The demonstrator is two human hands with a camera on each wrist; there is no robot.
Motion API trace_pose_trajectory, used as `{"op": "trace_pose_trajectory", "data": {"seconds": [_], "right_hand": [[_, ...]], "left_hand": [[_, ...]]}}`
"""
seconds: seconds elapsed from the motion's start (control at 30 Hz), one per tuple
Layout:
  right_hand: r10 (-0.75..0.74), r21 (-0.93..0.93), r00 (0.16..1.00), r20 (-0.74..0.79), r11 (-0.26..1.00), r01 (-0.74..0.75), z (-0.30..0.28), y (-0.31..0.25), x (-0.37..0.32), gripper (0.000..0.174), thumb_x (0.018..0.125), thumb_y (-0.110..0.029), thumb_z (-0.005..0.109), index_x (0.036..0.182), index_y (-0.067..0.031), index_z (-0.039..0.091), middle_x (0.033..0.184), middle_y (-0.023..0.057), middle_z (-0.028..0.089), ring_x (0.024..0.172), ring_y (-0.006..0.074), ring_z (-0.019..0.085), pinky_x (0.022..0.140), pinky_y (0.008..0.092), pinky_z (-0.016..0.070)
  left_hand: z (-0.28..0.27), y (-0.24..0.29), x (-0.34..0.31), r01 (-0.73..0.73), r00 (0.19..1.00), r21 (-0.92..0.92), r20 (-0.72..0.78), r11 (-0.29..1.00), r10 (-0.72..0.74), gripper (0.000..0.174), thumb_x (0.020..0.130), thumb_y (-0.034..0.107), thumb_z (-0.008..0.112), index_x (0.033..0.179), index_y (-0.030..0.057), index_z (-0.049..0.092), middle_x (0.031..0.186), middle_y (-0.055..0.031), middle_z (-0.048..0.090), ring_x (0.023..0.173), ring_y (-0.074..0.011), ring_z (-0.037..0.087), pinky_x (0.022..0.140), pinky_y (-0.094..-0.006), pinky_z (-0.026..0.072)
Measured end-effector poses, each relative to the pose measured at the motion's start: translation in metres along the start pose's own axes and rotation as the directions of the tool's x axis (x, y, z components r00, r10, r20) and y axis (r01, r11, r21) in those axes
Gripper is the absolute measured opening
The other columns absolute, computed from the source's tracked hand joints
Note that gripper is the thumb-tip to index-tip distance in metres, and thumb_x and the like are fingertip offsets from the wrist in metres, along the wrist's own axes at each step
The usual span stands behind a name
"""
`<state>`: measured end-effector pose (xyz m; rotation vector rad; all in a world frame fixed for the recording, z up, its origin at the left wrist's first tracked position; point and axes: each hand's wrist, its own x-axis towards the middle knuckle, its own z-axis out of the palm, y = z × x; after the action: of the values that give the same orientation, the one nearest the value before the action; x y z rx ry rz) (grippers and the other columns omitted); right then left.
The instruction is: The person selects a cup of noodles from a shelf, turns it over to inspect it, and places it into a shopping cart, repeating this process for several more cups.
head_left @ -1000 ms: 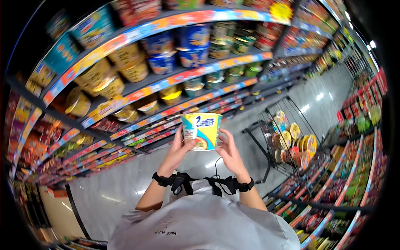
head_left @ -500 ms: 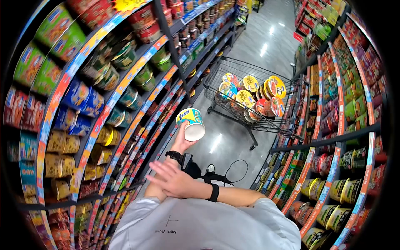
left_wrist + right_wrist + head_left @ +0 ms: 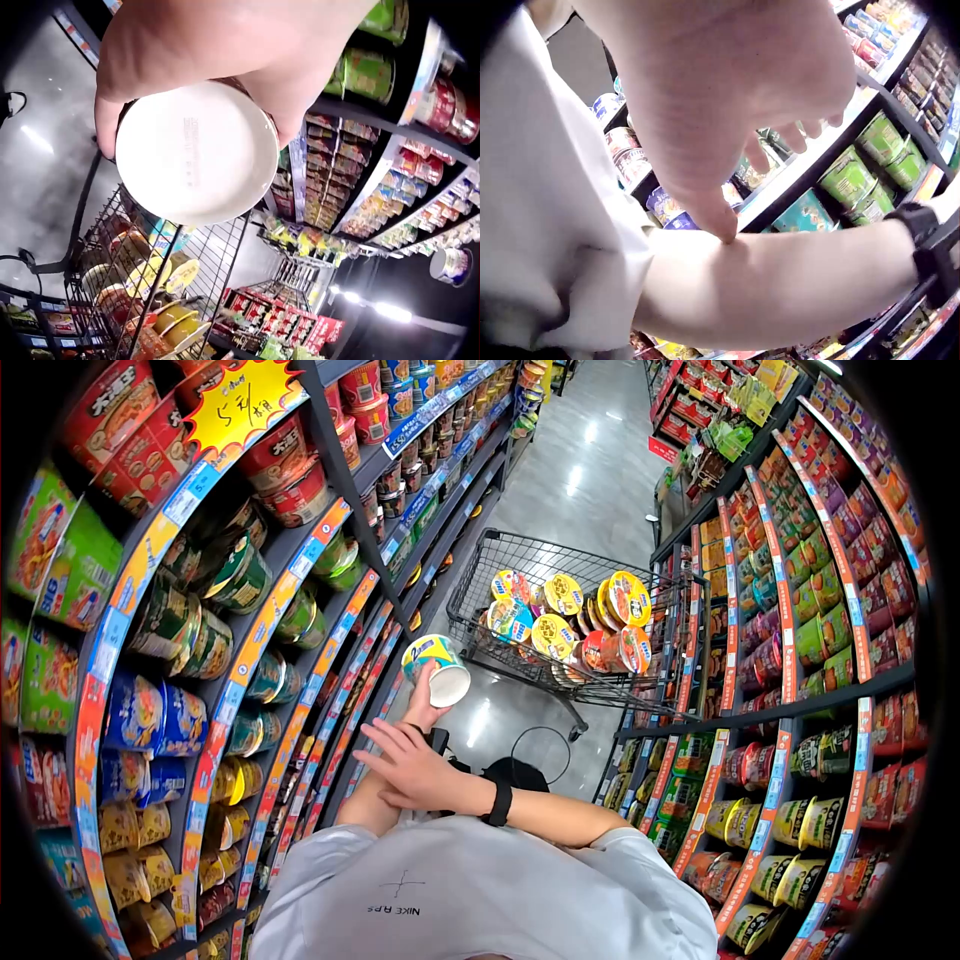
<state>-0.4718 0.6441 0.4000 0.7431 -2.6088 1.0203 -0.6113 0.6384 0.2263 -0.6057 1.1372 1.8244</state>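
Observation:
A teal and yellow paper cup (image 3: pixel 436 668) is gripped by my left hand (image 3: pixel 422 702), its white base turned toward me and to the right. In the left wrist view the round white base (image 3: pixel 196 153) with faint print faces the camera, and the left hand (image 3: pixel 217 45) wraps its sides. My right hand (image 3: pixel 420 765) lies across the left forearm with its fingers extended. The right wrist view shows the right hand (image 3: pixel 735 97) with its thumb touching the left forearm and the other fingers stretched past it.
A black wire cart (image 3: pixel 480 575) holding several round-lidded cups stands ahead, beyond the cup. Shelves of noodle cups line the left side, with a yellow price sign (image 3: pixel 240 405) at the top. More stocked shelves (image 3: pixel 790 705) run along the right. Grey floor (image 3: pixel 590 420) stretches between them.
Both hands held the cup in front of the left shelves; the right hand has let go and crossed onto the left forearm. The view has turned right, toward the cart, and the cup's base has tilted up.

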Motion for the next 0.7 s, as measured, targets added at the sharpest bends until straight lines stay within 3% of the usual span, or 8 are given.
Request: {"op": "trace_pose_trajectory", "data": {"seconds": [0.07,0.23,0.3,0.4,0.5,0.57,0.67,0.7], "right_hand": [[-0.038,-0.049,0.999,-0.004,0.998,0.037,0.006,0.006,0.013,0.071,0.071,-0.024,0.071,0.135,-0.006,0.046,0.145,0.0238,0.035,0.136,0.0406,0.033,0.108,0.0536,0.0284],[-0.164,-0.158,0.987,0.008,0.974,0.163,-0.011,0.049,0.04,0.081,0.072,-0.033,0.076,0.142,-0.0128,0.042,0.152,0.0218,0.025,0.138,0.0412,0.029,0.108,0.0561,0.0264],[0.063,0.246,0.997,-0.039,0.968,-0.051,-0.048,0.081,0.043,0.089,0.065,-0.034,0.081,0.141,-0.0111,0.041,0.148,0.0245,0.028,0.137,0.0435,0.028,0.109,0.0545,0.0257],[0.263,0.237,0.945,-0.196,0.947,-0.215,-0.079,0.158,0.032,0.079,0.066,-0.035,0.082,0.132,-0.0087,0.048,0.134,0.0253,0.042,0.12,0.0439,0.045,0.096,0.0544,0.0388],[0.51,0.127,0.745,-0.429,0.851,-0.509,-0.107,0.255,-0.005,0.066,0.077,-0.032,0.078,0.129,-0.0016,0.05,0.123,0.0196,0.054,0.11,0.0354,0.054,0.094,0.0424,0.044],[0.868,0.542,0.378,-0.321,0.496,-0.679,-0.109,0.327,-0.033,0.061,0.087,-0.035,0.07,0.133,-0.001,0.048,0.127,0.0167,0.056,0.112,0.0249,0.055,0.095,0.0354,0.0442],[0.953,0.884,0.291,-0.083,0.205,-0.42,-0.145,0.413,-0.064,0.059,0.096,-0.055,0.047,0.129,-0.0051,0.054,0.106,0.0021,0.056,0.087,0.0122,0.053,0.075,0.028,0.0438],[0.98,0.929,0.19,0.065,0.01,-0.369,-0.152,0.436,-0.069,0.061,0.096,-0.058,0.044,0.128,-0.007,0.056,0.104,0.0008,0.056,0.083,0.0106,0.052,0.073,0.0258,0.0427]], "left_hand": [[0.01,0.011,0.026,-0.074,0.997,-0.023,0.019,0.997,0.075,0.066,0.077,0.05,0.075,0.129,0.0225,0.046,0.12,-0.0026,0.06,0.109,-0.0216,0.061,0.085,-0.048,0.0513],[0.043,0.054,0.074,-0.113,0.994,0.079,0.014,0.99,0.112,0.068,0.079,0.053,0.071,0.134,0.0234,0.046,0.124,-0.0031,0.06,0.112,-0.0208,0.059,0.095,-0.0463,0.0434],[0.053,0.065,0.089,-0.119,0.993,0.121,0.036,0.986,0.115,0.068,0.08,0.053,0.071,0.135,0.0233,0.045,0.125,-0.0034,0.06,0.114,-0.0208,0.058,0.096,-0.0456,0.0418],[0.081,0.077,0.084,-0.323,0.946,0.18,0.105,0.929,0.308,0.07,0.082,0.053,0.068,0.137,0.0194,0.042,0.13,-0.0027,0.053,0.12,-0.0176,0.052,0.095,-0.0403,0.041],[0.115,0.091,0.107,-0.243,0.97,0.402,0.079,0.883,0.231,0.072,0.083,0.049,0.068,0.14,0.0179,0.037,0.133,-0.0026,0.05,0.119,-0.0169,0.051,0.095,-0.0387,0.0411],[0.14,0.096,0.119,-0.32,0.947,0.476,0.175,0.819,0.268,0.095,0.079,0.044,0.075,0.15,0.014,0.018,0.137,-0.0093,0.047,0.128,-0.0228,0.043,0.104,-0.0456,0.0336],[0.185,0.103,0.14,-0.376,0.919,0.491,0.308,0.786,0.247,0.119,0.066,0.021,0.088,0.154,0.0079,0.008,0.14,-0.0157,0.044,0.133,-0.0251,0.04,0.109,-0.0369,0.0355],[0.196,0.103,0.149,-0.357,0.927,0.505,0.291,0.786,0.235,0.119,0.066,0.021,0.088,0.154,0.0079,0.008,0.14,-0.0157,0.044,0.133,-0.0251,0.04,0.109,-0.0369,0.0355]]}}
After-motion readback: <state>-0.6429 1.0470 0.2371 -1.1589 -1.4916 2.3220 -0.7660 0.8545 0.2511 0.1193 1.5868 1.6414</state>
